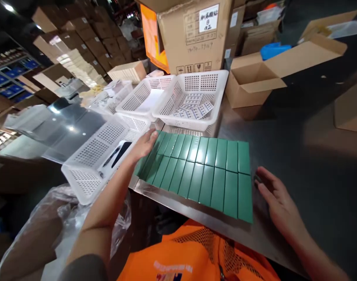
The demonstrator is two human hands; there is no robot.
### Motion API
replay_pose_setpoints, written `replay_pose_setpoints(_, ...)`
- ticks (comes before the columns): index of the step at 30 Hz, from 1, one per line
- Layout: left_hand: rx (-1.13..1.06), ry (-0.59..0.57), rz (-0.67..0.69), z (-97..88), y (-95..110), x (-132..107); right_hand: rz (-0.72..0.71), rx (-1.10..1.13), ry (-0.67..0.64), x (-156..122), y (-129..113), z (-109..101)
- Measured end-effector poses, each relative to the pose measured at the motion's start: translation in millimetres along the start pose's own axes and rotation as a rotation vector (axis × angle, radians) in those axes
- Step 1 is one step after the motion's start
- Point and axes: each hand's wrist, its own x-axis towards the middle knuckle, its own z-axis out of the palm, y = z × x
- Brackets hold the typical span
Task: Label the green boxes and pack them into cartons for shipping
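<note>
Two rows of narrow green boxes (200, 169) lie side by side on a metal table (298, 156), forming a flat block. My left hand (143, 145) rests with fingers stretched out against the block's left end. My right hand (273, 193) lies open and flat on the table just right of the block's right end, holding nothing.
White perforated baskets stand behind and left: one (192, 97) with small printed labels, one (143, 97) with white sheets, one (93, 164) with dark pens. Cardboard cartons (192, 35) and an open box (254, 82) stand behind. A clear plastic bag (58, 218) hangs at lower left.
</note>
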Motion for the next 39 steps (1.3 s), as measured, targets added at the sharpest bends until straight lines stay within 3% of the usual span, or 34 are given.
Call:
replay_pose_setpoints(4,-0.138,0.044,-0.147,6.1,-58,-10,0.017,-0.041,0.029,19,-9,17)
replay_pose_setpoints(7,-0.286,0.042,-0.175,16.7,-79,-14,-0.007,-0.079,0.081,26,-8,26)
replay_pose_setpoints(10,-0.491,0.014,-0.192,15.8,-91,-12,-0.039,-0.110,0.140,29,-4,29)
replay_pose_setpoints(14,-0.756,-0.067,-0.241,11.4,-100,-9,-0.026,-0.142,0.164,30,-4,29)
replay_pose_setpoints(17,-0.881,-0.057,-0.254,13.3,-102,-10,0.016,-0.133,0.166,28,-7,30)
replay_pose_setpoints(22,-0.974,-0.046,-0.266,14.9,-105,-10,0.134,-0.107,0.167,28,-11,29)
replay_pose_setpoints(32,-1.097,-0.089,-0.234,12.4,-121,-11,0.229,-0.055,0.157,28,-31,28)
replay_pose_setpoints(36,-1.117,-0.069,-0.288,21.6,-125,-4,0.244,-0.067,0.144,31,-30,24)
replay_pose_setpoints(39,-1.155,0.001,-0.245,34.1,-122,2,0.263,-0.128,0.164,33,-30,23)
